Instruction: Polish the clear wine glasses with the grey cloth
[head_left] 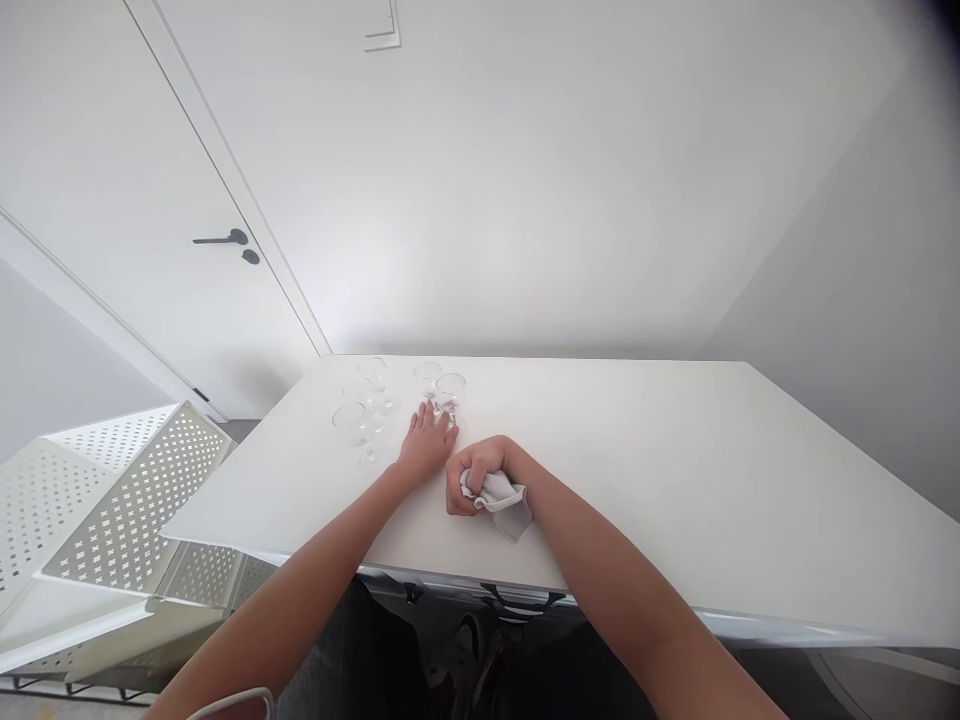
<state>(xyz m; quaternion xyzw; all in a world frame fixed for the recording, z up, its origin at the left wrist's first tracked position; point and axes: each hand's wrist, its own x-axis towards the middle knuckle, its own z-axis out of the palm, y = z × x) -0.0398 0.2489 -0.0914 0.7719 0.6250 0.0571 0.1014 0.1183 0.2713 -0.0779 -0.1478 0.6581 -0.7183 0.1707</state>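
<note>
Left hand [427, 441]: palm down on the white table [675, 450], fingers stretched forward and close together, tips at the foot of the nearest wine glass [450, 392]; whether they pinch the foot or only touch it cannot be told.
Nearest wine glass: upright, clear and stemmed, at 1 o'clock of the left hand, near the table's far edge.
Right hand [475, 470]: curled into a fist, squeezing a grey cloth [504, 499], just beside the left hand at its 4 o'clock.
Grey cloth: bunched inside the fist, a loose corner hanging out at 5 o'clock onto the tabletop.
Other glasses [351, 421]: four more clear stemmed glasses standing upright in a loose cluster from 10 to 12 o'clock of the left hand, apart from it.
Door [135, 180]: white, with a dark lever handle [223, 239], at 10 o'clock of the table.
Perforated panels [112, 490]: white, at 8 o'clock of the table, lower than its top.
</note>
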